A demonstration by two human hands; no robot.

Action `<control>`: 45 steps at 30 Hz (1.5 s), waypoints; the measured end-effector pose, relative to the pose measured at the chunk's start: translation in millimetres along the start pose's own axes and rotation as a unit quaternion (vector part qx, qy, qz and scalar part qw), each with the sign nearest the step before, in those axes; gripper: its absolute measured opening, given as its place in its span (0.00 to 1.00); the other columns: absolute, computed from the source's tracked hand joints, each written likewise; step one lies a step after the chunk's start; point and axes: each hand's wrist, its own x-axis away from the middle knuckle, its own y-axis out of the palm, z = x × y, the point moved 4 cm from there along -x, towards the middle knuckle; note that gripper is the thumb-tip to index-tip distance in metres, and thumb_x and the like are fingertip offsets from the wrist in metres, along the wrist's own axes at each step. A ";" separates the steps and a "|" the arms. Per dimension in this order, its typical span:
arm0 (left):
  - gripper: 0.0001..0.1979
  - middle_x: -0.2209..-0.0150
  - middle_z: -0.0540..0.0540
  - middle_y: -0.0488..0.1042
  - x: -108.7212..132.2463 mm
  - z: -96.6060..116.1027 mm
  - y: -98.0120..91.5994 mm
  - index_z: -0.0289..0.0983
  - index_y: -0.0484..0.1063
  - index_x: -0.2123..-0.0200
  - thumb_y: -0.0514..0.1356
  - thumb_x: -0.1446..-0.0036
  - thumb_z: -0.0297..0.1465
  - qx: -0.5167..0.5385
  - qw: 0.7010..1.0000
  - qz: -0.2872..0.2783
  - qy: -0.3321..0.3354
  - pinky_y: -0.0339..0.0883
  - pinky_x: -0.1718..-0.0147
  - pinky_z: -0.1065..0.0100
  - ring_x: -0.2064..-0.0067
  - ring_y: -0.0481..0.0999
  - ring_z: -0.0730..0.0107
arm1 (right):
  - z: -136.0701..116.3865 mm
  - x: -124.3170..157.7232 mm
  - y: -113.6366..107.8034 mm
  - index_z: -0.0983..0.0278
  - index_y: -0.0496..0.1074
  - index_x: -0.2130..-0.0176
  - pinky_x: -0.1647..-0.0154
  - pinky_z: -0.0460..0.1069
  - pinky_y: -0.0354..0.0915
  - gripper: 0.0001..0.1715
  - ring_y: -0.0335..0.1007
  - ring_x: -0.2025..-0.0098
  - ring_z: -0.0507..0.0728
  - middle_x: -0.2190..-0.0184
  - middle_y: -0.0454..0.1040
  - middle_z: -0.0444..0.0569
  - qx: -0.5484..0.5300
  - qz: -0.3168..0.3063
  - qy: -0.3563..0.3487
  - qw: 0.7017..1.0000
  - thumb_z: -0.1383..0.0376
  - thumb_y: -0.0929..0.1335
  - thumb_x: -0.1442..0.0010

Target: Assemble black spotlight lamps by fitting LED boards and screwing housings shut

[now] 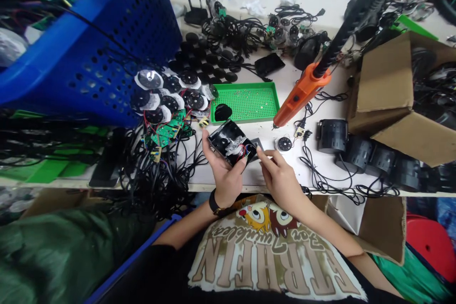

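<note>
My left hand [228, 178] grips a black plastic housing [228, 140], its open inside facing up, with red and blue wires and a whitish part visible in it. The thumb lies along the near edge. At the housing's right corner, my right hand [280, 175] has its fingers curled together, the fingertips by a dark grey flat piece [257, 143]; what they pinch is too small to make out. A small round motor [284, 144] lies on the table to the right. Just beyond the housing sits a green perforated tray [245, 86] holding a black disc [223, 112] and tiny screws.
An orange electric screwdriver [299, 92] hangs at right of the tray. A blue basket [117, 33] stands at left, beside several motors [188, 78], green circuit boards [167, 130] and tangled black cables [164, 175]. At right are black cylindrical housings [333, 135] and a cardboard box [386, 76].
</note>
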 end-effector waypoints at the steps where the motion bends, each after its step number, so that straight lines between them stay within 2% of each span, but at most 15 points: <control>1: 0.58 0.26 0.45 0.51 -0.7 0.3 -0.3 0.57 0.37 0.26 0.73 0.48 0.39 0.000 1.000 -0.001 0.001 0.63 0.35 0.54 0.31 0.63 0.50 | 0.8 1.5 -1.6 0.65 0.69 0.36 0.61 0.53 0.76 0.26 0.76 0.62 0.58 0.56 0.76 0.58 0.000 0.021 -0.007 1.000 0.73 0.60 0.30; 4: 0.58 0.26 0.43 0.51 -2.1 -0.3 -2.9 0.56 0.37 0.26 0.74 0.47 0.38 -0.008 1.000 -0.016 0.020 0.61 0.34 0.53 0.30 0.62 0.51 | -1.0 1.7 -7.4 0.68 0.75 0.43 0.63 0.50 0.75 0.22 0.76 0.64 0.57 0.64 0.77 0.55 -0.026 0.063 -0.032 0.997 0.74 0.60 0.31; 8: 0.59 0.27 0.41 0.53 -3.6 -1.0 -5.0 0.52 0.36 0.26 0.74 0.47 0.34 -0.006 0.998 -0.049 0.034 0.56 0.31 0.56 0.29 0.60 0.54 | -3.0 -7.5 -14.0 0.65 0.77 0.50 0.65 0.47 0.72 0.15 0.74 0.69 0.53 0.67 0.76 0.49 -0.113 0.051 0.000 0.992 0.72 0.63 0.30; 15: 0.60 0.29 0.41 0.57 -2.5 1.7 -0.8 0.52 0.37 0.26 0.75 0.50 0.38 0.030 0.997 -0.055 -0.048 0.63 0.36 0.55 0.32 0.65 0.50 | 0.8 -13.6 -16.9 0.63 0.78 0.53 0.66 0.49 0.71 0.13 0.72 0.70 0.53 0.67 0.77 0.49 -0.134 0.062 0.022 0.989 0.69 0.64 0.30; 20: 0.59 0.30 0.41 0.59 4.5 1.4 -2.2 0.53 0.36 0.26 0.74 0.48 0.37 0.002 0.999 -0.050 -0.010 0.61 0.35 0.54 0.32 0.65 0.50 | -3.2 -12.9 -16.8 0.64 0.78 0.53 0.63 0.50 0.71 0.13 0.75 0.65 0.55 0.65 0.78 0.51 -0.117 0.051 0.032 0.991 0.69 0.64 0.30; 23: 0.58 0.30 0.38 0.58 7.8 1.8 -2.5 0.50 0.36 0.26 0.73 0.46 0.36 -0.019 0.999 -0.043 0.024 0.59 0.33 0.54 0.31 0.64 0.50 | -3.3 -15.5 -18.4 0.64 0.79 0.55 0.63 0.50 0.71 0.12 0.75 0.65 0.55 0.67 0.78 0.50 -0.134 0.038 0.053 0.989 0.68 0.64 0.31; 25: 0.57 0.30 0.36 0.56 9.6 3.3 -1.9 0.47 0.36 0.26 0.73 0.46 0.38 -0.045 0.997 -0.034 0.045 0.57 0.32 0.53 0.30 0.62 0.48 | 0.0 -17.6 -17.4 0.64 0.79 0.57 0.69 0.48 0.70 0.12 0.73 0.71 0.53 0.68 0.77 0.48 -0.176 0.014 0.095 0.980 0.67 0.66 0.32; 28: 0.57 0.28 0.33 0.52 11.8 4.5 -1.3 0.44 0.34 0.26 0.72 0.45 0.38 -0.072 0.995 -0.021 0.060 0.55 0.31 0.53 0.29 0.59 0.48 | 4.9 -18.2 -12.3 0.65 0.80 0.57 0.78 0.46 0.64 0.11 0.68 0.80 0.48 0.70 0.76 0.45 -0.274 -0.020 0.167 0.947 0.64 0.67 0.32; 30: 0.57 0.26 0.34 0.48 12.2 3.2 -1.7 0.46 0.33 0.26 0.71 0.44 0.37 -0.064 0.996 -0.017 0.057 0.56 0.31 0.54 0.29 0.60 0.50 | 5.3 -17.7 -10.4 0.65 0.79 0.57 0.79 0.46 0.64 0.12 0.67 0.81 0.48 0.70 0.74 0.45 -0.300 -0.015 0.178 0.937 0.64 0.67 0.32; 32: 0.58 0.26 0.37 0.48 10.7 1.0 -2.1 0.49 0.32 0.26 0.72 0.44 0.35 -0.037 0.998 -0.019 0.038 0.58 0.33 0.55 0.30 0.62 0.51 | 3.7 -17.2 -11.3 0.65 0.79 0.56 0.75 0.47 0.67 0.12 0.70 0.77 0.50 0.70 0.74 0.46 -0.272 0.007 0.145 0.951 0.64 0.67 0.31; 36: 0.60 0.28 0.40 0.56 2.7 0.5 -1.6 0.51 0.35 0.26 0.74 0.49 0.33 0.035 0.998 -0.029 -0.048 0.61 0.34 0.54 0.31 0.64 0.51 | 0.3 -14.2 -12.5 0.64 0.77 0.52 0.65 0.49 0.71 0.13 0.72 0.67 0.54 0.69 0.73 0.48 -0.169 0.019 0.019 0.985 0.67 0.64 0.29; 41: 0.60 0.29 0.41 0.59 -4.6 8.1 0.8 0.51 0.40 0.26 0.74 0.53 0.31 0.068 0.989 -0.050 -0.125 0.64 0.37 0.54 0.34 0.68 0.52 | 2.9 -5.3 -5.0 0.65 0.72 0.43 0.68 0.49 0.69 0.20 0.69 0.67 0.56 0.66 0.73 0.51 -0.007 0.003 -0.089 0.996 0.70 0.58 0.28; 43: 0.60 0.29 0.43 0.59 -5.7 8.8 0.7 0.52 0.41 0.26 0.74 0.54 0.28 0.075 0.987 -0.057 -0.133 0.65 0.37 0.56 0.35 0.69 0.54 | 3.3 -3.6 -3.4 0.64 0.72 0.43 0.69 0.50 0.68 0.20 0.69 0.66 0.57 0.66 0.74 0.52 0.040 -0.001 -0.107 0.993 0.70 0.58 0.28; 45: 0.60 0.28 0.46 0.60 -6.1 7.1 0.5 0.54 0.42 0.26 0.73 0.55 0.25 0.093 0.982 -0.066 -0.147 0.64 0.37 0.57 0.36 0.69 0.57 | 2.7 -3.9 -5.2 0.63 0.73 0.45 0.66 0.52 0.68 0.18 0.69 0.65 0.58 0.65 0.75 0.53 0.040 0.000 -0.112 0.993 0.69 0.60 0.28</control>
